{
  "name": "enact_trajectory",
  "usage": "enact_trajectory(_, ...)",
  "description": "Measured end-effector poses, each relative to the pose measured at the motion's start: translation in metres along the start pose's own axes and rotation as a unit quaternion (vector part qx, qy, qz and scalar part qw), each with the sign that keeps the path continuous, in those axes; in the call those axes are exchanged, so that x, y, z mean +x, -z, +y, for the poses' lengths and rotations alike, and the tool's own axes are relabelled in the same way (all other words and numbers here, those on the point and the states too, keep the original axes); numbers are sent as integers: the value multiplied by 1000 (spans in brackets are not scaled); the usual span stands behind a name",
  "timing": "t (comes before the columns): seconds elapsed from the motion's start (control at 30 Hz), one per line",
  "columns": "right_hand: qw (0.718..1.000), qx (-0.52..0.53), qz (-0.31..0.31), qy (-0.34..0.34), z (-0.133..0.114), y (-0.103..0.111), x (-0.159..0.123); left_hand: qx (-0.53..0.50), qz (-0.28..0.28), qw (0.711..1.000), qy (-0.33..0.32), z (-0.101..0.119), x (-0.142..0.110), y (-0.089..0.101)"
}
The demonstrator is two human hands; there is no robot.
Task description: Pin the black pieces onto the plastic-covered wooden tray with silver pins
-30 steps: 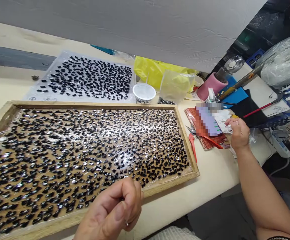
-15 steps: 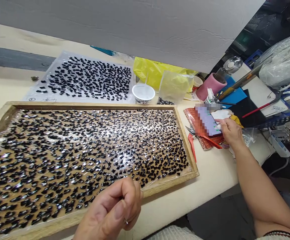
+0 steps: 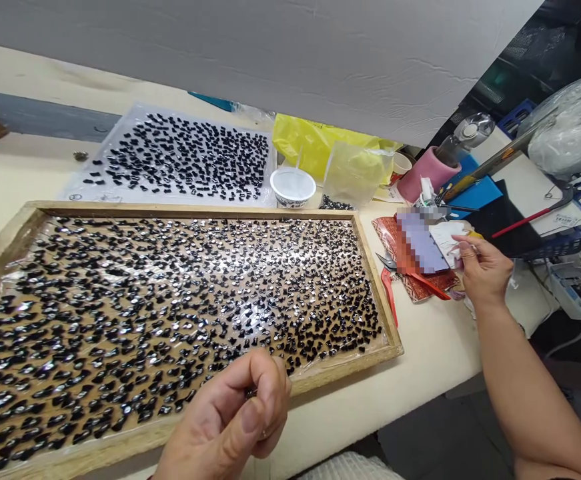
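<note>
Head view: left hand (image 3: 230,427) curled shut at the near edge of the wooden tray (image 3: 370,257), grip pinching one small dark bead (image 3: 250,393); keep the pinch light and low over the tray. Right hand (image 3: 483,267) rests half-closed on white paper (image 3: 445,233) beside the phone (image 3: 420,241). Red-handled snips (image 3: 387,293) and white bowl (image 3: 294,187) crowd the counter (image 3: 430,347).

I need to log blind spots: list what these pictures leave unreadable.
- Left hand: whatever its curled fingers pinch is too small, head view.
- Phone screen: blurred.
- Wooden tray: left end cut off by the frame edge.
- Right hand: palm side hidden, turned away.
</note>
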State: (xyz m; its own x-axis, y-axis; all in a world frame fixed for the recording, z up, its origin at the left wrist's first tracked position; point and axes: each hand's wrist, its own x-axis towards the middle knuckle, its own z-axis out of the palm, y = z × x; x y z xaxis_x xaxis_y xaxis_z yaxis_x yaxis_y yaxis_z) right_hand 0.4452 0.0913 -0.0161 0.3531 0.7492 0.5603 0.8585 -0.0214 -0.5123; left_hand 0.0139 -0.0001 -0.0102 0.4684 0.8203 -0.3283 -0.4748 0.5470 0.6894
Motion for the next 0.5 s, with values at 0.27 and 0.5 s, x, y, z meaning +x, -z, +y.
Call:
enact_trajectory(0.27, 998, 57, -5, -32, 8, -5, 6, 18, 12, 1000, 19, 9, 9, -12)
enact_trajectory(0.5, 994, 73, 17, -74, 15, -4, 7, -16, -15, 1000, 13, -4, -4, 2)
